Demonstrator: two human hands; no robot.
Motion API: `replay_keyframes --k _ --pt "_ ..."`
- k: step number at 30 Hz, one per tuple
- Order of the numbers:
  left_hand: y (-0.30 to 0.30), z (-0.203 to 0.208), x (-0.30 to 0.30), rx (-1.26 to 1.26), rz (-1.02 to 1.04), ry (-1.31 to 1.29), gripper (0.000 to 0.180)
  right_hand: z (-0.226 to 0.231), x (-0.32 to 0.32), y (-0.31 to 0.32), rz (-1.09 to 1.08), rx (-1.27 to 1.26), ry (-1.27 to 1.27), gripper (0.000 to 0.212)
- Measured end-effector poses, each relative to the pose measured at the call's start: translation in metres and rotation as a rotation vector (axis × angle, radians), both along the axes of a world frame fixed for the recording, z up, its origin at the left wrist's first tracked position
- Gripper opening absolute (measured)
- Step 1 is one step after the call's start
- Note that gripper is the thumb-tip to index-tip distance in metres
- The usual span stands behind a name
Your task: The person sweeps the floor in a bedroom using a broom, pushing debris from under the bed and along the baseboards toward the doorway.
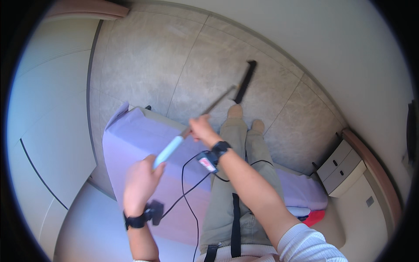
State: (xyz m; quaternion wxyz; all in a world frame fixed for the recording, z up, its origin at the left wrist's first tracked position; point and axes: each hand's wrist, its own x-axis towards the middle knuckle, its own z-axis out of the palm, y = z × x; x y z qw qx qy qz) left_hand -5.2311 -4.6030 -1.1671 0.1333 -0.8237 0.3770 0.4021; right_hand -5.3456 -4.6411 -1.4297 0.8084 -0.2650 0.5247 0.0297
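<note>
Slanting across the view is a broom or mop with a light blue grip (168, 151), a grey-brown pole (218, 100) and a narrow black head (246, 81). I cannot tell whether the head carries bristles or a pad. My left hand (142, 180) is closed round the upper end of the grip. Farther down, my right hand (203, 129) wraps the pole just beyond the blue part. The black head rests on the grey tiled floor (187, 56), just ahead of my shoes (235, 112).
A bed with a lilac sheet (131, 135) lies at my left and behind my legs. White cabinets (56, 105) line the left; a small drawer unit (342, 168) stands at right. A pale wall (349, 52) bounds the floor. Black cables (187, 194) hang near my wrists.
</note>
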Motion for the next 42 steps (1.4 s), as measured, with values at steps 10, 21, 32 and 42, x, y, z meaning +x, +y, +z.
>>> replay_keyframes --k 10,21,32,42 --pt "0.068 0.059 0.017 0.072 0.463 0.194 0.021 0.113 0.022 0.004 0.161 -0.261 0.03 0.083" --pt "-0.092 -0.136 -0.392 0.012 -0.007 0.692 0.03 -0.007 -0.503 -0.105 -0.163 -0.052 0.606 0.09" --pt "-0.246 -0.372 -0.79 -0.226 -0.452 0.701 0.036 -0.201 -0.891 -0.223 -0.643 -0.114 0.789 0.024" --pt "-0.335 -0.462 -0.808 -0.158 -0.504 0.58 0.042 -0.335 -0.93 -0.268 -0.622 -0.24 0.592 0.018"
